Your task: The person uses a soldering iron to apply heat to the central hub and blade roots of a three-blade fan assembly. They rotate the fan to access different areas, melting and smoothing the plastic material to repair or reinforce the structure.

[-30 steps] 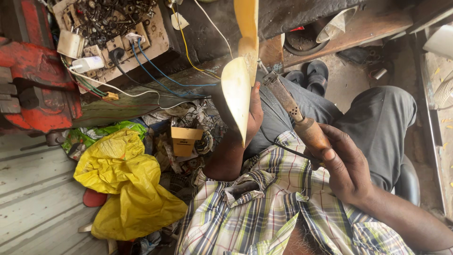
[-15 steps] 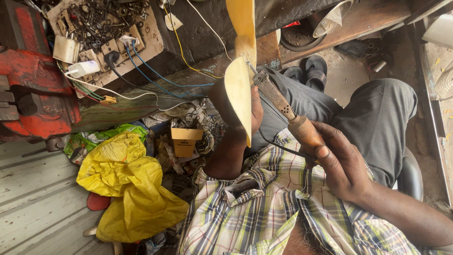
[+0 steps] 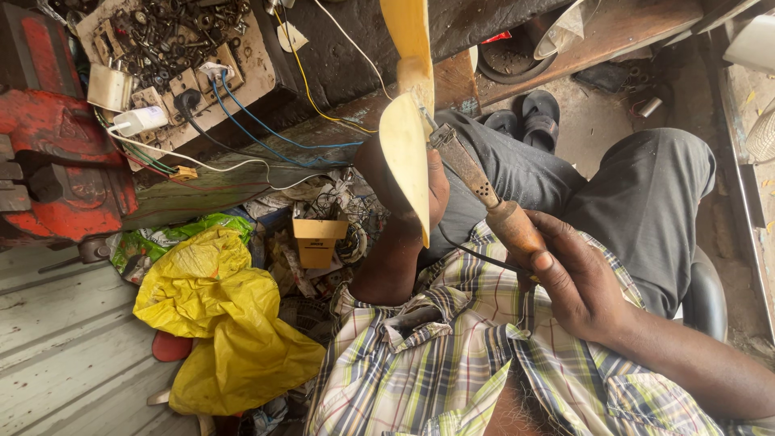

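Observation:
My left hand (image 3: 387, 182) grips a cream-yellow plastic fan blade (image 3: 406, 153), mostly hidden behind it. The blade stands on edge in front of my chest and reaches up to the top of the view. My right hand (image 3: 583, 282) holds a soldering iron (image 3: 476, 190) by its brown wooden handle. The iron's dark metal tip touches the blade near its upper middle. A thin black cord runs from the handle across my plaid shirt.
A red bench vise (image 3: 60, 169) sits at the left. A board (image 3: 182, 56) with sockets, plugs, wires and loose metal parts lies at the top. Yellow plastic bags (image 3: 222, 327) and a small cardboard box (image 3: 320, 240) lie on the floor. Black sandals (image 3: 529, 113) rest beyond my knee.
The view has shifted slightly. The soldering iron's tip has stayed against the blade, and both hands keep their grip with little movement.

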